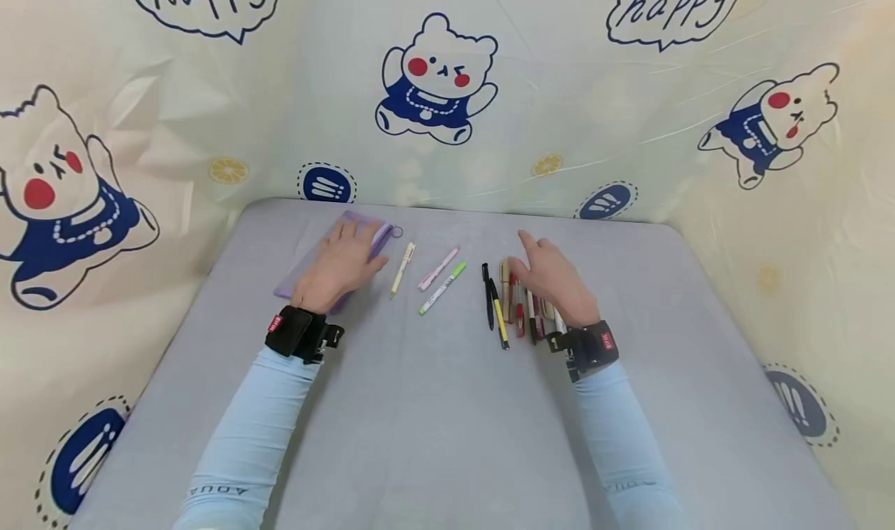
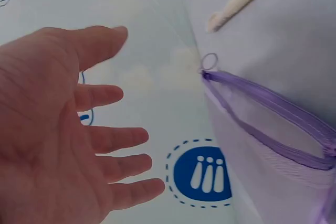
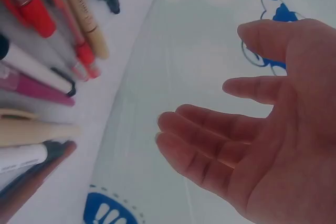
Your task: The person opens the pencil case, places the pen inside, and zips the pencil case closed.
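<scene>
My left hand (image 1: 344, 263) is over the purple zip pouch (image 1: 299, 277) at the back left of the table, fingers spread and nothing in them. In the left wrist view the mesh pouch (image 2: 283, 166) has its zip parted, with a small ring at one end. Over at the right, my right hand (image 1: 559, 280) hovers above a group of pens, its index finger extended and its palm bare. Among those pens are a black pen (image 1: 487, 297), a yellow and black one (image 1: 499, 316), red ones and a tan pen (image 3: 84, 14).
Between the hands lie a cream pen (image 1: 402, 269), a pink pen (image 1: 438, 269) and a green-capped marker (image 1: 443, 288). A grey cloth covers the table (image 1: 433, 429). Behind it hangs a printed curtain (image 1: 538, 110) with bear drawings.
</scene>
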Tool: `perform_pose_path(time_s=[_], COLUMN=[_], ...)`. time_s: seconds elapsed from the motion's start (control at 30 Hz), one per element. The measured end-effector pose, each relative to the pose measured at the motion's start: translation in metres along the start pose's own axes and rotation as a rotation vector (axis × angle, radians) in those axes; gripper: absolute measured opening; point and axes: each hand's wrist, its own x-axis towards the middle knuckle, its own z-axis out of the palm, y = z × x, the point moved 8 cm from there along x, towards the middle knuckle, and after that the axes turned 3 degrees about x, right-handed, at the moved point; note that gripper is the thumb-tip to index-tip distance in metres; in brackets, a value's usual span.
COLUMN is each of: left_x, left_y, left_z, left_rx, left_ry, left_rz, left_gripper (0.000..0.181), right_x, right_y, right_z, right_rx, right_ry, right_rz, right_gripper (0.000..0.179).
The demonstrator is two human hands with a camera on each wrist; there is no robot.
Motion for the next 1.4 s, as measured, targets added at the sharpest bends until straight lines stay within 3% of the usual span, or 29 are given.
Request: perform_pose_path(time_s=[0.2,0.63,0.9,1.13,1.27,1.4], left_x=[-0.005,-0.005,-0.01,-0.012,-0.009,-0.007], left_y=[-0.012,-0.026,-0.035,-0.045,-0.045,-0.044], left_z=[0.002,0.014,0.021,0.03,0.033,0.036], left_rx=[0.018,0.034,0.025,0.045,0.047,0.052], left_ry=[0.051,0.173,0.172,0.174,0.189,0.181], left_rz=[-0.03,-0.116,-0.139,-0.189,-0.183,-0.173], left_gripper=[0.058,0.043,0.034,0.04,0.04,0.034], right_x=[0.005,0.003,0.001,0.001,-0.003,-0.006], right_y=[0.015,0.059,0.085,0.099,0.11,0.117], right_z=[0.002,-0.002,0.008,0.019,0.025,0.031], right_rx=[-0.002,0.001,0.002,0.036,0.079,0.069], right_ry=[0.0,0.099,0.033,-0.003,-0.049,-0.08], right_rz=[0.045,0.1,0.155,0.208,0.272,0.282], right_gripper=[0.066,0.055,0.05,0.05,0.055,0.057])
